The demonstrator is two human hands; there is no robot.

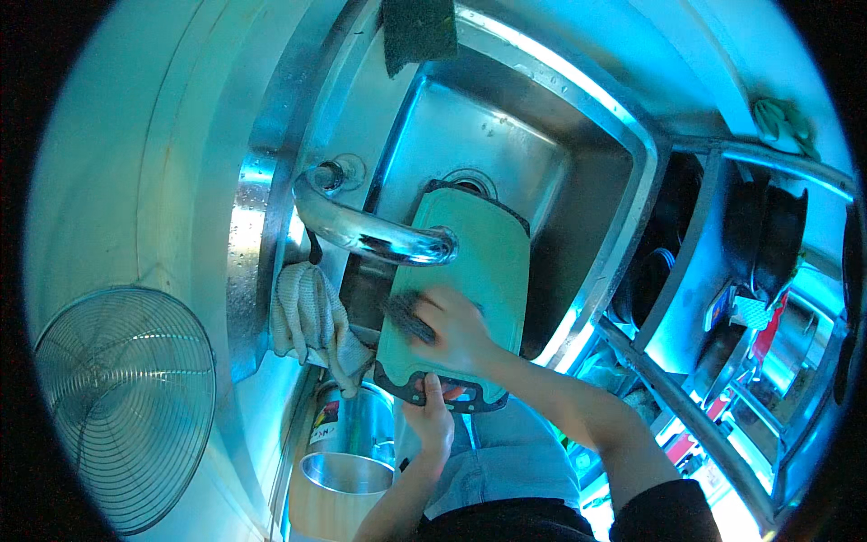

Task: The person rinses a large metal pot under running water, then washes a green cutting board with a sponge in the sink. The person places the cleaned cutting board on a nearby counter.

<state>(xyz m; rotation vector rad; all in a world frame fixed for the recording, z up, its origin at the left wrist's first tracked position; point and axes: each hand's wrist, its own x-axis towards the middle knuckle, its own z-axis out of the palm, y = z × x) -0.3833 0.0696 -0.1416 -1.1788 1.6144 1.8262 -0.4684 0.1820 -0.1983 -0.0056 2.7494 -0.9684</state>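
A pale green cutting board (467,271) with a dark rim and handle leans over the near side of a stainless steel sink (542,101). My left hand (431,423) grips the board by its handle slot, thumb on top. Against the board's face, my right hand (450,332) holds a dark scrubbing pad (410,317); both are motion-blurred. Over the board's middle reaches the curved chrome faucet (379,237). No water stream can be made out. Part of the sink drain (471,179) shows beyond the board's far edge.
A whitish cloth (308,311) drapes left of the board. Below it stand metal pots (352,471). A round wire strainer (129,406) hangs at far left. A dark scouring pad (420,30) rests on the sink's far rim. Racks with black pans (765,230) stand right.
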